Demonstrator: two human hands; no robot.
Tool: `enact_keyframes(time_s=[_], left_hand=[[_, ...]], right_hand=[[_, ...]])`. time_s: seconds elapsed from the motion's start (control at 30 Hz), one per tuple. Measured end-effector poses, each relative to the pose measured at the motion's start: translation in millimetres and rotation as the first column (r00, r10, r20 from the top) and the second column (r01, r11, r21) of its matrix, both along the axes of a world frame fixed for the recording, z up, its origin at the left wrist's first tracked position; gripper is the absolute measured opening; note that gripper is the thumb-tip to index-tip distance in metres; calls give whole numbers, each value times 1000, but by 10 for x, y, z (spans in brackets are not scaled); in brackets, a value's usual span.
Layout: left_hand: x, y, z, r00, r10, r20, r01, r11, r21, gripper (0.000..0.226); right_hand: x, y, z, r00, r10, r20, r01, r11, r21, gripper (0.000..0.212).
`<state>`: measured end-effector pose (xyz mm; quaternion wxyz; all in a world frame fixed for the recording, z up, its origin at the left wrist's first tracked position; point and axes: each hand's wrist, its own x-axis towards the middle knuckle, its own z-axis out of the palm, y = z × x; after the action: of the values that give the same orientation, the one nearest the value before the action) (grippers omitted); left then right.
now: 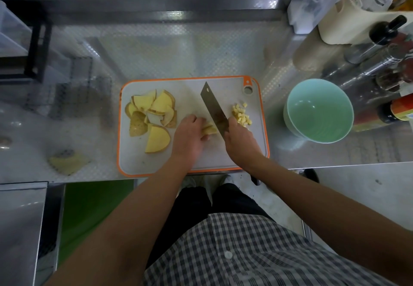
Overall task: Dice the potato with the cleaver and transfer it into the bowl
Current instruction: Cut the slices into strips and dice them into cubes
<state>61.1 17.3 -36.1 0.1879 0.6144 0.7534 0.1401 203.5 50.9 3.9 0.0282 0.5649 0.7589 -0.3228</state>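
Observation:
An orange-rimmed white cutting board [223, 86] lies on the steel counter. Several yellow potato slices [154, 111] are piled on its left half. My left hand [190, 137] presses down on a small stack of potato strips [209, 129] near the board's middle. My right hand [241, 141] grips the cleaver [213, 109] by its handle; the blade stands on edge just right of the strips, tip pointing away from me. A small heap of potato dice [241, 115] lies right of the blade. The mint-green bowl [318, 110] stands empty to the right of the board.
Bottles and jars [388, 46] crowd the counter's right back corner beside a cream container [344, 24]. A black rack [38, 46] stands at the left back. A potato scrap [68, 161] lies on the counter left of the board. The counter's front edge runs just below the board.

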Motion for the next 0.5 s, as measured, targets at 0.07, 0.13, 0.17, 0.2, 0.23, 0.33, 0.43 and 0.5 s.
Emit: enact_keyframes(time_s=[0.07, 0.13, 0.17, 0.2, 0.23, 0.33, 0.43, 0.5], left_hand=[[-7, -14, -7, 1000, 2, -11, -2, 1000, 10, 37], [-9, -29, -13, 1000, -1, -28, 2, 1000, 14, 27], [-10, -32, -15, 999, -2, -36, 2, 1000, 15, 23], [-12, -33, -23, 999, -1, -38, 2, 1000, 16, 20], [-14, -32, -34, 999, -1, -34, 2, 1000, 18, 18], [-16, -17, -54, 1000, 14, -7, -14, 1000, 20, 18], [-9, -6, -47, 1000, 30, -11, -30, 1000, 6, 19], [-7, -18, -38, 1000, 28, -6, -28, 1000, 10, 21]], right_hand=[[8, 10, 66, 999, 27, -29, -27, 1000, 15, 11], [6, -2, 116, 997, 74, -17, -74, 997, 21, 11], [2, -13, 117, 996, 92, 2, -92, 996, 15, 11], [-1, -28, 108, 995, 100, 24, -100, 995, 5, 12], [-12, -45, 88, 994, 102, 49, -102, 995, -2, 14], [-82, -111, 7, 991, 97, 95, -99, 995, 17, 18], [-131, -141, -48, 994, 77, 77, -80, 996, 29, 20], [-110, -125, -50, 998, 52, 47, -53, 998, 19, 14]])
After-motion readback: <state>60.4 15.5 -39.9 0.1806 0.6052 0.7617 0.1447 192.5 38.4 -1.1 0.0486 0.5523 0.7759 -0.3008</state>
